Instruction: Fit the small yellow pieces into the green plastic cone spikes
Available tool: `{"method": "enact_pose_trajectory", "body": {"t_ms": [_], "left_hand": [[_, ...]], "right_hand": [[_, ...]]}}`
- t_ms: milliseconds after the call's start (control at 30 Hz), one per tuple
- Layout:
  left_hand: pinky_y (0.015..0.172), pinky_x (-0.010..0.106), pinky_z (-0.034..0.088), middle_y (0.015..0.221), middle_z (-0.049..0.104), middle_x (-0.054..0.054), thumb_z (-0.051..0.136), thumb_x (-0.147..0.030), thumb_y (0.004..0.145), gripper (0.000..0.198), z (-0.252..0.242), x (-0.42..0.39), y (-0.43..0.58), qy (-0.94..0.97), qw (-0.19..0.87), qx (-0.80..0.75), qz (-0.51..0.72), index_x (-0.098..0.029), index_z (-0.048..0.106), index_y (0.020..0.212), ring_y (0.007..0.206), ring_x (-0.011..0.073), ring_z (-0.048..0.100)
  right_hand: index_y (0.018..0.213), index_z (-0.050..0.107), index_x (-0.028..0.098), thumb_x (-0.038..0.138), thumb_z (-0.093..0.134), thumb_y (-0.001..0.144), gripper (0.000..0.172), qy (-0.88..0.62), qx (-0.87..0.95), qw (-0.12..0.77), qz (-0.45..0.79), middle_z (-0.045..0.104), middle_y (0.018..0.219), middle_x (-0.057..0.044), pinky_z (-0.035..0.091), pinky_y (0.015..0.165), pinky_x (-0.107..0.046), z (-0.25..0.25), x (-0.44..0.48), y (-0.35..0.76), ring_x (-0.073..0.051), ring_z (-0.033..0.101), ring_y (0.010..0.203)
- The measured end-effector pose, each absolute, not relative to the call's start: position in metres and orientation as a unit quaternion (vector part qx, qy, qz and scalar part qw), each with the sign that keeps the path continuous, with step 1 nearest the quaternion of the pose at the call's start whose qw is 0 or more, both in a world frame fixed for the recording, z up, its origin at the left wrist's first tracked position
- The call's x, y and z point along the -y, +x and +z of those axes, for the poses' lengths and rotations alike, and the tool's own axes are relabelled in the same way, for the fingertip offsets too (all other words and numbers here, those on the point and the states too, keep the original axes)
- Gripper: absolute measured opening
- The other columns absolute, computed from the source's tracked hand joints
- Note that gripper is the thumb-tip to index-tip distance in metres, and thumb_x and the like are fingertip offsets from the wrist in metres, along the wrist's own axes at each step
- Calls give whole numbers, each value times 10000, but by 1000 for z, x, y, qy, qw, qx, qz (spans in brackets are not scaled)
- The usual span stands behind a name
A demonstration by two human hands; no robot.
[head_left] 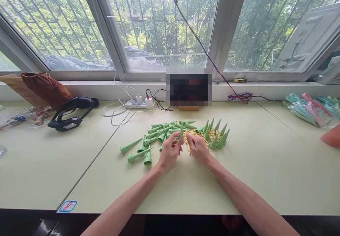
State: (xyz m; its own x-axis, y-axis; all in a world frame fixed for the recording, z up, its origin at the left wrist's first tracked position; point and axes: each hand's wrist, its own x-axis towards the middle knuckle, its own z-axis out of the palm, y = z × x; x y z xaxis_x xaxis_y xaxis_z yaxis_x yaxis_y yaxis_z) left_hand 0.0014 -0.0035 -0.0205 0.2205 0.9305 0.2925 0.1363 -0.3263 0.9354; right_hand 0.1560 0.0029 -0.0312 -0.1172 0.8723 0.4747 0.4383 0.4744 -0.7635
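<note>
My left hand (170,152) pinches a green plastic cone spike (181,133), holding it upright by its lower end. My right hand (197,148) rests beside it with fingers curled over a heap of small yellow pieces (198,135); whether it holds one is hidden. Several green spikes (148,140) lie flat on the table to the left. Several more green cones (216,135) stand upright to the right of the yellow heap.
A pale green table (255,172) runs along a window sill. A white power strip (139,103) with cables, a black headset (73,112), a brown bag (44,89) and plastic packets (310,108) lie around. Another person's skin (332,136) shows at the right edge.
</note>
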Motion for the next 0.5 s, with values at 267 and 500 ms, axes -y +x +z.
{"method": "enact_pose_trajectory", "body": {"t_ms": [267,500], "left_hand": [[308,192,325,820,643,20,573,-493,885,385,-6,4,5,589,476,-434,487,-173,608,1095,342,34,432],[320,188,321,803,617,12,545,-471,908,389,-5,5,4,600,469,-436,479,-168,622,1140,350,27,430]], "right_hand": [[766,476,205,435,356,1022,364,-460,725,474,193,487,675,13,335,575,-258,-26,0,155,-137,426,597],[780,483,207,356,370,1024,308,-437,732,489,183,511,724,-4,355,613,-264,-26,-1,155,-148,452,646]]}}
